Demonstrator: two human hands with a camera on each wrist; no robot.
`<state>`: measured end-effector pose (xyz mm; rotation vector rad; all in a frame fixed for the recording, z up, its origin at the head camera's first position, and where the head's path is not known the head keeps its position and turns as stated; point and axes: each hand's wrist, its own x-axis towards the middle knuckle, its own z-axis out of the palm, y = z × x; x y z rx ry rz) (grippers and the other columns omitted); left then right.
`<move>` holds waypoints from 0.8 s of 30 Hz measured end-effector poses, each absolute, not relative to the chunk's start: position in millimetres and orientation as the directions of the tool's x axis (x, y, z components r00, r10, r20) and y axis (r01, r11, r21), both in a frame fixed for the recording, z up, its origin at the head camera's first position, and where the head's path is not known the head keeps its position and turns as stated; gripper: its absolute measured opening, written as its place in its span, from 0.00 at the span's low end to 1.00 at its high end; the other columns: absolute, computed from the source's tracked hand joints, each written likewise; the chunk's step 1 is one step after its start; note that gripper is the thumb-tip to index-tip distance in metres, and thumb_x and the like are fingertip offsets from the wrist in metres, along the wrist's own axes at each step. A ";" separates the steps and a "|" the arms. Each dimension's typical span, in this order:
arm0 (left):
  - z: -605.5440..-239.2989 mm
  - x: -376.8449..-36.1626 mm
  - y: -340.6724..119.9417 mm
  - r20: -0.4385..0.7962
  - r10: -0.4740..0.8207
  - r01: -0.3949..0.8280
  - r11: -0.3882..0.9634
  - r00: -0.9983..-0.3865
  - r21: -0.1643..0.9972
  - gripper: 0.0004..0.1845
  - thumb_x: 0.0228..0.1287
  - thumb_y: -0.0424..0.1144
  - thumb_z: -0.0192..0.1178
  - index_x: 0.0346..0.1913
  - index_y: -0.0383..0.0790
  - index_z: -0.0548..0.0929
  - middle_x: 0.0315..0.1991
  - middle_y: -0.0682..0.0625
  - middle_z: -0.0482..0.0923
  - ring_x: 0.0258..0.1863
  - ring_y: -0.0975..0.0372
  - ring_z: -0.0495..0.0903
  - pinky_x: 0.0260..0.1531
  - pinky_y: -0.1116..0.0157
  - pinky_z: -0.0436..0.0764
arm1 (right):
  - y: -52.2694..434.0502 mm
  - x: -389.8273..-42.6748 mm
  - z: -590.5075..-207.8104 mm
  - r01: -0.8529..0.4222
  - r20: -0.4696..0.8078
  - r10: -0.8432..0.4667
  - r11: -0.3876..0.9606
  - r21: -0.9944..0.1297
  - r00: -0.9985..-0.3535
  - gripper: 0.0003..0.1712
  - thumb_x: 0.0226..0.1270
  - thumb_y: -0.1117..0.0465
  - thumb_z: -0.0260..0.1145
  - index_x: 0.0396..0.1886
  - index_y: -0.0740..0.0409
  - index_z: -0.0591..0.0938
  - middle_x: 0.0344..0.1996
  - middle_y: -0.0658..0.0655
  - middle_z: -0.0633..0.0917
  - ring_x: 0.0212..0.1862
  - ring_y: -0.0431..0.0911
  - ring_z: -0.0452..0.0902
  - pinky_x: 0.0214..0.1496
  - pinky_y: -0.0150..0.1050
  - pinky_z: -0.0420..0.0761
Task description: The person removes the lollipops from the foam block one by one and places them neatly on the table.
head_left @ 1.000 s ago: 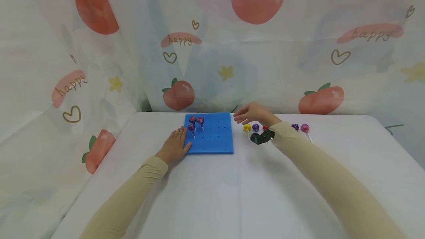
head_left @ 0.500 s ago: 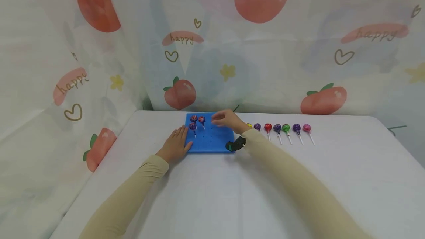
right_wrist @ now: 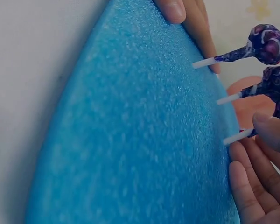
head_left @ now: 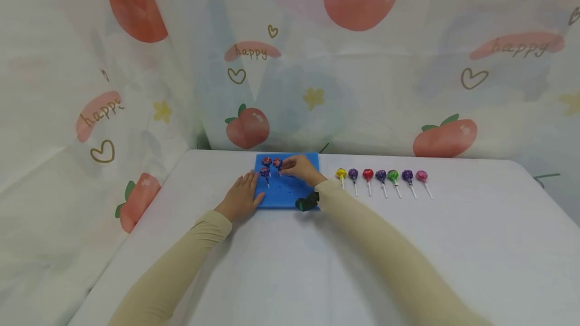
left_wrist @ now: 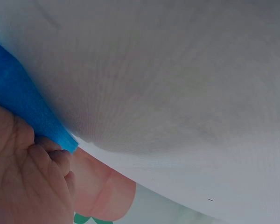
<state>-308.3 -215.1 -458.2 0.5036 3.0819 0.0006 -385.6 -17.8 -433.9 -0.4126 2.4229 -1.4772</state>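
Three lollipops in dark wrappers stand with their sticks in a blue foam board [head_left: 276, 201]. In the head view they are a back-left lollipop [head_left: 266, 161], a nearer lollipop [head_left: 265, 172] and a right lollipop [head_left: 278, 163]. My right hand [head_left: 299, 168] pinches the right one; the right wrist view shows its thumb [right_wrist: 272, 133] on the wrapper just above the white stick, the other fingers behind. My left hand [head_left: 238, 198] rests along the board's left edge, fingers extended and thumb near the front corner. In the left wrist view its palm [left_wrist: 23, 177] lies against the blue edge.
To the right of the board lies a row of several lollipops, from a yellow lollipop [head_left: 341, 173] through a red lollipop [head_left: 368, 175] and a green lollipop [head_left: 392, 176] to a pink lollipop [head_left: 422, 176]. A white table [head_left: 290, 260] bears everything, with a printed curtain [head_left: 362, 84] behind.
My right hand has moved left from above the lollipop row, across the board, to the right one of the standing lollipops, and now grips it. My left hand stays at the board's edge.
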 end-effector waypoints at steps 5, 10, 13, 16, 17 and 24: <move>-459.2 -309.9 -215.8 -0.013 0.326 0.326 0.945 -0.945 0.001 0.36 0.73 0.51 0.40 0.71 0.26 0.51 0.73 0.34 0.50 0.73 0.47 0.51 0.73 0.52 0.52 | -25.0 -386.9 -439.6 -0.157 -0.039 -0.387 0.460 -0.874 -0.921 0.16 0.60 0.64 0.67 0.47 0.65 0.82 0.48 0.63 0.84 0.54 0.53 0.79 0.62 0.46 0.75; -462.8 -311.1 -216.1 0.002 0.335 0.335 0.942 -0.942 -0.003 0.35 0.73 0.51 0.41 0.71 0.26 0.52 0.72 0.33 0.51 0.73 0.46 0.53 0.72 0.52 0.53 | -26.6 -388.3 -445.6 -0.183 -0.011 -0.393 0.454 -0.872 -0.920 0.12 0.59 0.64 0.68 0.42 0.64 0.83 0.43 0.62 0.85 0.49 0.51 0.80 0.60 0.45 0.76; -464.8 -311.5 -216.2 0.008 0.331 0.331 0.944 -0.944 0.005 0.35 0.73 0.51 0.41 0.71 0.26 0.53 0.72 0.33 0.52 0.73 0.47 0.53 0.72 0.52 0.53 | -26.4 -389.3 -449.3 -0.209 0.014 -0.409 0.437 -0.875 -0.913 0.12 0.59 0.64 0.68 0.43 0.65 0.83 0.43 0.63 0.86 0.49 0.51 0.80 0.60 0.45 0.76; -465.6 -311.3 -216.2 0.004 0.325 0.325 0.946 -0.946 0.009 0.36 0.73 0.51 0.41 0.71 0.26 0.52 0.72 0.34 0.52 0.73 0.47 0.52 0.72 0.52 0.53 | -25.3 -389.7 -452.5 -0.229 0.033 -0.417 0.429 -0.874 -0.908 0.12 0.60 0.65 0.66 0.44 0.65 0.83 0.44 0.63 0.85 0.51 0.51 0.80 0.59 0.45 0.77; -465.6 -311.1 -216.1 0.005 0.324 0.324 0.946 -0.946 0.013 0.36 0.73 0.51 0.41 0.71 0.26 0.53 0.72 0.33 0.52 0.73 0.47 0.52 0.72 0.52 0.53 | -24.9 -389.8 -453.6 -0.233 0.039 -0.417 0.426 -0.874 -0.908 0.12 0.61 0.65 0.66 0.44 0.65 0.83 0.44 0.63 0.85 0.51 0.51 0.80 0.59 0.45 0.77; -463.3 -309.7 -216.3 0.016 0.323 0.323 0.946 -0.946 0.006 0.36 0.73 0.51 0.42 0.70 0.26 0.53 0.72 0.33 0.53 0.73 0.46 0.53 0.72 0.52 0.53 | -24.5 -389.9 -458.7 -0.186 0.025 -0.378 0.396 -0.899 -0.926 0.13 0.63 0.64 0.64 0.46 0.62 0.84 0.46 0.61 0.85 0.52 0.51 0.80 0.60 0.45 0.76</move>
